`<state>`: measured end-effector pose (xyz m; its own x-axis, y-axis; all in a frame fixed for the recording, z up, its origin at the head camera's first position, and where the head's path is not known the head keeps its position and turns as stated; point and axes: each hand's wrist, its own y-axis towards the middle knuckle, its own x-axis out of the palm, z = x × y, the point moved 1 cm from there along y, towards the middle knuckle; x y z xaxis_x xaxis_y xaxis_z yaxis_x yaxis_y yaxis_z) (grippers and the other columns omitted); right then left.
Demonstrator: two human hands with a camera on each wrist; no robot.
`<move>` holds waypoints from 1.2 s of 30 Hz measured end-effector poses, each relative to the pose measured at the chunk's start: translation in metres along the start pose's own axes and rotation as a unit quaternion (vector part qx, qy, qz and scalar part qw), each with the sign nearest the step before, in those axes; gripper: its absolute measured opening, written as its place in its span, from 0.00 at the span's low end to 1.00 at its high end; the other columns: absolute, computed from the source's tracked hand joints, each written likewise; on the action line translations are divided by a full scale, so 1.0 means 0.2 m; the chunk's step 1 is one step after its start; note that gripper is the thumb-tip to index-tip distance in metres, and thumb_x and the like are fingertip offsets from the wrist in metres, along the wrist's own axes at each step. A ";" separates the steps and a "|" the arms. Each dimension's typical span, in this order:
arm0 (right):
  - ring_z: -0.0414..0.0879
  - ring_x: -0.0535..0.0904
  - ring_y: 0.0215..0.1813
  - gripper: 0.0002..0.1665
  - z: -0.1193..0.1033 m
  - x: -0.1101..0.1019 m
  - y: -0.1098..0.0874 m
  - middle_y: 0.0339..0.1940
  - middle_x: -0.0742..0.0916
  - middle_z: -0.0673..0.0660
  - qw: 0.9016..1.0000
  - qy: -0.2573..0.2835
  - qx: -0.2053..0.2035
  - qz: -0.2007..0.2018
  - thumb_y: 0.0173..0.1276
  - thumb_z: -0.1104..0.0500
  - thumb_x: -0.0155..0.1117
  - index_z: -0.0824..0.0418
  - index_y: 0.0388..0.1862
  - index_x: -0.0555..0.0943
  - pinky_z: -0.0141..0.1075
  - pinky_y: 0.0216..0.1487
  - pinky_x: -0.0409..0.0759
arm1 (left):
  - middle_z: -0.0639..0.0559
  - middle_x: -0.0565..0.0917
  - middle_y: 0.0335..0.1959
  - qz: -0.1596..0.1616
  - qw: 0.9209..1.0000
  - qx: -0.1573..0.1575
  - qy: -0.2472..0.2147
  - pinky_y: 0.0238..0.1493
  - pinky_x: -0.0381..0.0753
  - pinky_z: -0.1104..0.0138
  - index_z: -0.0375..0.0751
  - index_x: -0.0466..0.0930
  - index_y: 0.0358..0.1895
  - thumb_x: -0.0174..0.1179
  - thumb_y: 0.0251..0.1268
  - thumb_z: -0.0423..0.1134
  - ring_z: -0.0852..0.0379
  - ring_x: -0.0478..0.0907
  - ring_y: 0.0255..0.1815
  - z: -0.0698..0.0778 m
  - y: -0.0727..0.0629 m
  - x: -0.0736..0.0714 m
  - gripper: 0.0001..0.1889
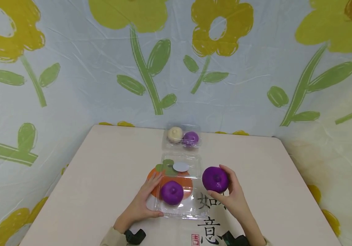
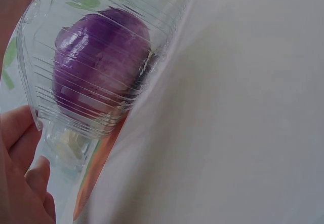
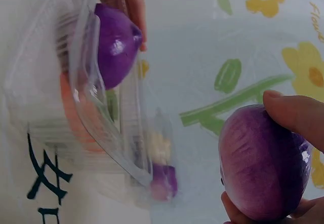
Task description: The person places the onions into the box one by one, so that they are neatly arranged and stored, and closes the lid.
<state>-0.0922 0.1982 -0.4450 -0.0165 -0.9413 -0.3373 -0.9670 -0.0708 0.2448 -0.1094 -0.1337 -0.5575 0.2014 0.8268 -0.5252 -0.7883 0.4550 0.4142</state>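
Observation:
A clear plastic clamshell box [image 1: 191,210] lies unfolded on the table, with one purple onion [image 1: 171,193] in its near half. My left hand [image 1: 145,198] holds this box by its left side, thumb near the front corner and fingers farther back along the rim. The left wrist view shows the onion [image 2: 101,62] through the ribbed plastic wall. In my right hand [image 1: 232,194] is a second purple onion [image 1: 215,179], gripped between thumb and fingers, just right of the box and raised. The right wrist view shows this onion [image 3: 263,163] close up.
Behind stands another clear box [image 1: 182,126] holding a pale onion [image 1: 175,135] and a purple onion [image 1: 191,139]. Under the near box is a printed cloth [image 1: 212,222] with an orange fruit picture and black characters. A flower-patterned curtain [image 1: 102,85] surrounds the table [image 1: 117,153].

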 end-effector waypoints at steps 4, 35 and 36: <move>0.50 0.72 0.66 0.55 0.04 0.07 -0.04 0.68 0.73 0.59 1.000 -0.009 0.014 -0.009 0.47 0.67 0.82 0.55 0.72 0.64 0.31 0.62 0.72 | 0.39 0.54 0.79 0.001 1.000 0.000 0.003 0.78 0.38 0.49 0.39 0.56 0.78 0.80 0.38 0.56 0.31 0.45 0.78 0.00 0.00 0.00 0.61; 0.56 0.70 0.59 0.54 0.06 0.35 -0.14 0.58 0.82 0.60 0.948 -0.302 -0.093 -0.040 0.36 0.47 0.88 0.68 0.61 0.76 0.57 0.59 0.74 | 0.43 0.55 0.79 0.000 1.000 0.004 0.002 0.79 0.36 0.60 0.38 0.56 0.77 0.74 0.43 0.66 0.33 0.45 0.78 0.00 0.00 0.00 0.60; 0.56 0.70 0.59 0.53 0.06 0.35 -0.13 0.57 0.82 0.61 0.946 -0.306 -0.094 -0.043 0.36 0.46 0.87 0.68 0.61 0.76 0.57 0.60 0.73 | 0.43 0.55 0.79 0.000 1.000 0.004 0.001 0.79 0.36 0.60 0.38 0.56 0.77 0.74 0.43 0.65 0.32 0.45 0.78 0.00 0.00 0.00 0.60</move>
<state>-0.0709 0.1385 -0.4867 -0.1406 -0.5661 -0.8122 -0.9098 -0.2497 0.3315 -0.1092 -0.1346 -0.5580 0.2005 0.8267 -0.5258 -0.7842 0.4571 0.4197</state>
